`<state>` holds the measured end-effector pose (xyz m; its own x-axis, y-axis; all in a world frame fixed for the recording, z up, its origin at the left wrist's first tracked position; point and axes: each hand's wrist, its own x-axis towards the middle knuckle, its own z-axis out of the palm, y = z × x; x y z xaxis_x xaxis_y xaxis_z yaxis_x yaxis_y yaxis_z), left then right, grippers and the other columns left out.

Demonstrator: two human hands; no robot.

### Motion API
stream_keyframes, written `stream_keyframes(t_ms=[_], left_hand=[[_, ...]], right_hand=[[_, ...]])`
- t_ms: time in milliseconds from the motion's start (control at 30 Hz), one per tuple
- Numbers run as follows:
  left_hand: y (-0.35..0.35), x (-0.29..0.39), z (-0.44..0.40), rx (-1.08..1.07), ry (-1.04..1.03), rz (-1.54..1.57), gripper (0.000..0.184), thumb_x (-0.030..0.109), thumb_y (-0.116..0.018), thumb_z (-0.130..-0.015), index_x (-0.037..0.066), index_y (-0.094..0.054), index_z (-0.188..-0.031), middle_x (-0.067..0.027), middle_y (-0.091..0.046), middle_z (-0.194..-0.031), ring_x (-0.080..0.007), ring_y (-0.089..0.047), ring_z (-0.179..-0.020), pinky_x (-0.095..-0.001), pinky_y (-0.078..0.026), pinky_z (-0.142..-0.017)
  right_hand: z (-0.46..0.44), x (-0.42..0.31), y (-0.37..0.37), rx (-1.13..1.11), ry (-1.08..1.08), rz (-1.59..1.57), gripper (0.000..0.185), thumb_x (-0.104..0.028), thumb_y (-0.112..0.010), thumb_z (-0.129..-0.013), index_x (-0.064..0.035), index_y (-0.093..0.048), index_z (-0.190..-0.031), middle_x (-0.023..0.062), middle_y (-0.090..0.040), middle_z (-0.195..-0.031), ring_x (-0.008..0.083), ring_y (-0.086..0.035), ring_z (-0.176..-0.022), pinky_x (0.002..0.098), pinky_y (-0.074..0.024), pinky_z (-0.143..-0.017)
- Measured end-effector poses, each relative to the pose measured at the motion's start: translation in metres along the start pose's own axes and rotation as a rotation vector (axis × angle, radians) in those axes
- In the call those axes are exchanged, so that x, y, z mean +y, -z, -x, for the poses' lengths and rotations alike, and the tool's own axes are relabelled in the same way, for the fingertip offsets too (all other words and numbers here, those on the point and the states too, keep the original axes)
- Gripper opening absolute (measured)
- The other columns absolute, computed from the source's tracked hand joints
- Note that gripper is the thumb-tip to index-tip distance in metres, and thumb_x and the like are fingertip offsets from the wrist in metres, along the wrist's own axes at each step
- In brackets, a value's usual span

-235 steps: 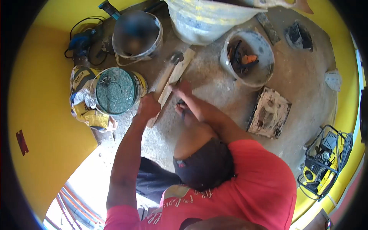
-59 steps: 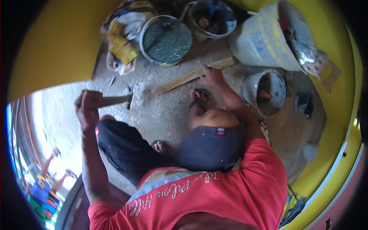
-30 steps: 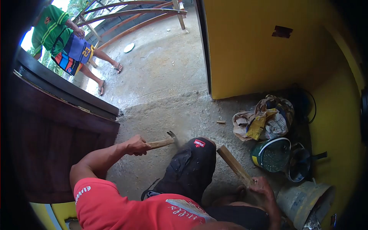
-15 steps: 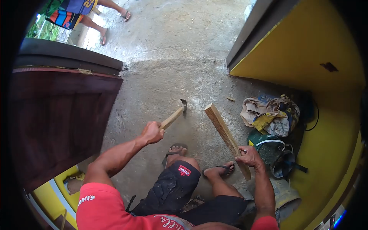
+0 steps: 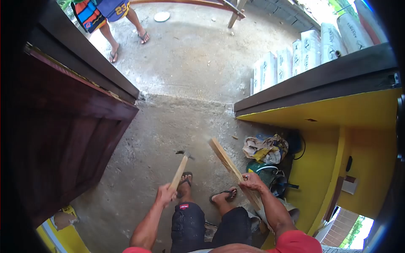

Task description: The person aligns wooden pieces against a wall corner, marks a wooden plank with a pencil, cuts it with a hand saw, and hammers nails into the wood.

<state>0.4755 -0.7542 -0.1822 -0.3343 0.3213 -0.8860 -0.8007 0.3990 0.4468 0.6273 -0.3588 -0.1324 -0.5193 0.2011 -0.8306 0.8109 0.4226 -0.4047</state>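
Note:
My left hand [image 5: 166,195] is closed around the wooden handle of a claw hammer [image 5: 179,170]. The dark hammer head points away from me, above the concrete floor and in front of my left foot. My right hand [image 5: 252,182] grips a length of lumber [image 5: 226,158] partway along it. The lumber slants from beside my right foot up and to the left, its far end slightly blurred. Hammer and lumber are apart. Whether my right fingers also pinch something small cannot be made out.
A dark wooden door [image 5: 76,139] stands on the left. Crumpled paper sacks [image 5: 265,147] and a green bucket [image 5: 261,170] sit by the yellow wall on the right. Beyond the doorway are stacked white sacks [image 5: 311,48], a white plate [image 5: 162,16] and a person's feet [image 5: 144,38].
My view has tilted up, bringing the stacked sacks and plate into sight. The hammer has swung more upright. Both hands keep their hold.

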Motion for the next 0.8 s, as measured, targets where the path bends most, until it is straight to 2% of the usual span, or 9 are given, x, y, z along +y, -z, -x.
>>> stream_keyframes(t_ms=[67, 100, 167, 267, 367, 467, 600, 700, 800], left_hand=[[0.028, 0.009, 0.096, -0.046, -0.151, -0.023, 0.022, 0.01, -0.053, -0.088, 0.0, -0.057, -0.108, -0.0046, -0.059, -0.07, -0.0114, -0.056, -0.054, -0.0259, -0.047, -0.049], [0.049, 0.009, 0.132, -0.082, -0.182, -0.206, 0.031, 0.01, -0.059, -0.084, -0.001, -0.056, -0.113, -0.0061, -0.061, -0.076, -0.0124, -0.059, -0.059, -0.0263, -0.05, -0.054], [0.088, 0.004, 0.178, -0.196, 0.053, -0.104, 0.039, 0.011, -0.068, -0.077, -0.003, -0.054, -0.111, -0.0081, -0.063, -0.077, -0.0131, -0.061, -0.063, -0.0276, -0.052, -0.059], [0.088, 0.065, 0.183, -0.074, 0.2, -0.318, 0.046, 0.011, -0.074, -0.07, -0.005, -0.053, -0.107, -0.0093, -0.062, -0.073, -0.0161, -0.062, -0.059, -0.0284, -0.053, -0.057], [0.063, 0.096, 0.151, 0.183, 0.194, -0.529, 0.045, 0.009, -0.074, -0.067, -0.006, -0.052, -0.103, -0.0108, -0.061, -0.069, -0.0194, -0.061, -0.051, -0.0316, -0.053, -0.049], [0.053, 0.128, 0.136, 0.23, 0.243, -0.274, 0.038, 0.003, -0.068, -0.067, -0.006, -0.052, -0.099, -0.0127, -0.06, -0.067, -0.0215, -0.06, -0.046, -0.0344, -0.051, -0.041], [0.045, 0.203, 0.142, 0.282, 0.178, -0.288, 0.032, 0.0, -0.065, -0.066, -0.006, -0.051, -0.094, -0.0143, -0.06, -0.065, -0.021, -0.06, -0.045, -0.0351, -0.05, -0.039], [0.037, 0.263, 0.153, 0.283, 0.169, -0.385, 0.027, 0.003, -0.066, -0.067, -0.006, -0.055, -0.09, -0.0143, -0.06, -0.066, -0.0221, -0.061, -0.047, -0.0365, -0.049, -0.041], [0.04, 0.307, 0.131, 0.37, 0.149, -0.486, 0.026, 0.009, -0.066, -0.068, -0.005, -0.062, -0.09, -0.0145, -0.064, -0.071, -0.0236, -0.064, -0.055, -0.0373, -0.051, -0.048]], right_hand=[[0.016, -0.014, 0.01, -0.017, -0.08, -0.017, 0.035, -0.029, -0.067, -0.066, -0.0041, -0.069, -0.091, 0.0072, -0.065, -0.069, 0.0134, -0.06, -0.063, 0.0293, -0.0475, -0.06], [0.025, -0.027, 0.017, -0.04, -0.156, -0.047, 0.034, -0.028, -0.068, -0.066, -0.0048, -0.07, -0.092, 0.0063, -0.067, -0.072, 0.0134, -0.061, -0.064, 0.0285, -0.0485, -0.062], [0.025, -0.022, 0.021, -0.03, -0.167, 0.073, 0.032, -0.026, -0.069, -0.068, -0.0034, -0.072, -0.09, 0.0073, -0.068, -0.071, 0.015, -0.064, -0.062, 0.0291, -0.0508, -0.062], [0.028, -0.021, 0.028, -0.074, -0.284, -0.081, 0.036, -0.029, -0.071, -0.067, -0.0002, -0.071, -0.088, 0.0052, -0.066, -0.072, 0.0144, -0.061, -0.063, 0.0306, -0.0484, -0.062], [0.029, -0.032, 0.045, -0.127, -0.376, -0.075, 0.041, -0.034, -0.074, -0.063, 0.001, -0.071, -0.084, 0.0084, -0.066, -0.074, 0.0174, -0.062, -0.067, 0.0334, -0.0484, -0.063], [0.037, -0.062, 0.076, -0.14, -0.38, 0.144, 0.053, -0.043, -0.076, -0.056, 0.002, -0.071, -0.084, 0.0146, -0.067, -0.081, 0.0228, -0.064, -0.075, 0.0353, -0.0499, -0.066], [0.023, -0.075, 0.113, -0.169, -0.393, 0.181, 0.069, -0.055, -0.072, -0.052, 0.0041, -0.069, -0.088, 0.0215, -0.066, -0.095, 0.0311, -0.064, -0.089, 0.0366, -0.0499, -0.076], [-0.013, -0.069, 0.129, -0.304, -0.355, 0.255, 0.072, -0.051, -0.075, -0.051, 0.0061, -0.067, -0.094, 0.0227, -0.065, -0.101, 0.0304, -0.063, -0.093, 0.0377, -0.0496, -0.08], [-0.042, -0.063, 0.147, -0.147, -0.336, 0.24, 0.064, -0.054, -0.07, -0.061, -0.0083, -0.068, -0.105, 0.0193, -0.064, -0.108, 0.0286, -0.063, -0.095, 0.0363, -0.0494, -0.08]])
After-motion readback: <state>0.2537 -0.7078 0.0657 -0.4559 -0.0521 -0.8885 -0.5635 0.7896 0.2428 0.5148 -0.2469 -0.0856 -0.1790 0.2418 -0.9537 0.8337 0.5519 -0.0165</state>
